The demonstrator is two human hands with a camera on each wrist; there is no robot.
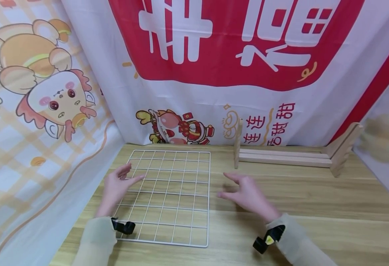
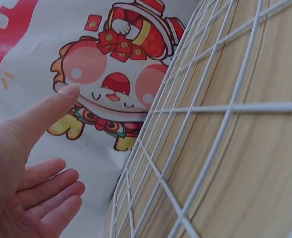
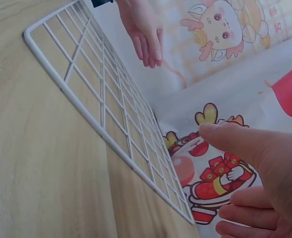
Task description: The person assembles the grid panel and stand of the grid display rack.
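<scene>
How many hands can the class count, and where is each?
2. The left hand is near the left side of the white wire grid; the right hand is to the grid's right, apart from it. The wrist views repeat these two; none seems hidden.

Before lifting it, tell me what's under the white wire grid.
Wood-grain tabletop shows through the grid. Hidden: strips directly beneath its wires; in the head view, the left hand also covers part.

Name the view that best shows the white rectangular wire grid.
Head view: nearly the whole grid shows from above, its left side partly behind the bare left hand. Left wrist: a cropped close-up. Right wrist: much of it, steeply slanted.
</scene>
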